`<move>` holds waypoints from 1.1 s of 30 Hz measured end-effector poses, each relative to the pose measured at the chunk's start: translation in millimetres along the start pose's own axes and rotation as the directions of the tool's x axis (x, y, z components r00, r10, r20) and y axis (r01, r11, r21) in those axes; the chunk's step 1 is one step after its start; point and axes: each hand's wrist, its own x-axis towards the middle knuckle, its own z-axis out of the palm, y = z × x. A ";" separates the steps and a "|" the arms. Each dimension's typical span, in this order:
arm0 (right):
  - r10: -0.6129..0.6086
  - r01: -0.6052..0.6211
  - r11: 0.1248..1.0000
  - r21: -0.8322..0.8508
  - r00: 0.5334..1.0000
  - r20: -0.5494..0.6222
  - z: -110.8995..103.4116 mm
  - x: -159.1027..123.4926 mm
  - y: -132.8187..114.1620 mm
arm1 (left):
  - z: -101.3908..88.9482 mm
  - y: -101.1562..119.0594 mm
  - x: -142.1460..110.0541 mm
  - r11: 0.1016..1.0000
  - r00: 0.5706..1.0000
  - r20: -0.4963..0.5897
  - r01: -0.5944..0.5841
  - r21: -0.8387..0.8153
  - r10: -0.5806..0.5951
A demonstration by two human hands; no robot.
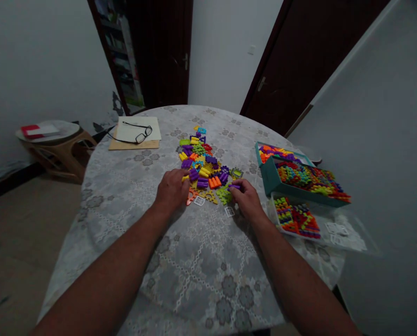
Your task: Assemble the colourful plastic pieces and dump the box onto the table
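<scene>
A loose pile of colourful plastic building pieces (208, 169) lies in the middle of the table, with purple, yellow, orange, green and blue ones mixed together. At its near left side, my left hand (172, 190) has its fingers closed on a small yellow plastic piece (185, 178). Beside the near right side of the pile, my right hand (246, 197) pinches a slim purple plastic piece (234, 186) above a flat green toothed piece (224, 195). A white window-grid piece (199, 200) and a second white grid piece (229, 212) lie between my hands.
On the right stand a teal box (271, 176) of sorted pieces and a clear plastic tray (275, 219) with more pieces and white grids. Black glasses (140, 137) rest on paper at the back left. A stool (68, 149) stands beyond the round table's left edge.
</scene>
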 end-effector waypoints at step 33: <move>-0.334 0.473 0.715 -0.515 0.878 0.343 73.7 17.3 -30.9 | 10.4 -18.9 7.7 0.973 0.978 -0.017 0.203 -0.109 -0.206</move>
